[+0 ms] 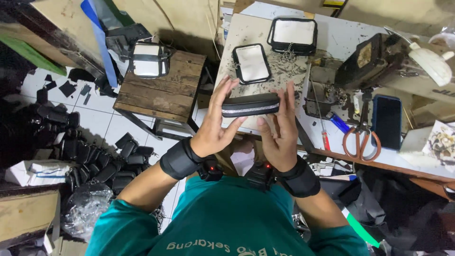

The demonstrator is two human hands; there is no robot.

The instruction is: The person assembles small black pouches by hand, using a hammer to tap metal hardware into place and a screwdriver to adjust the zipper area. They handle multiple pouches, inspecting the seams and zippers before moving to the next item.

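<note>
The left hand (215,128) and right hand (279,130) are pinching a black zippered pouch (250,105) by its ends, zipper facing up for viewing. It is hovering over the table (246,35) edge, with two finished pouches (272,47) lying at twelve o'clock.

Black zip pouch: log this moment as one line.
left hand: holds black zip pouch | right hand: holds same | scissors: on bench

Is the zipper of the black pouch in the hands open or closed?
Closed: the black pouch shows one unbroken zipper line between left hand and right hand.
</note>
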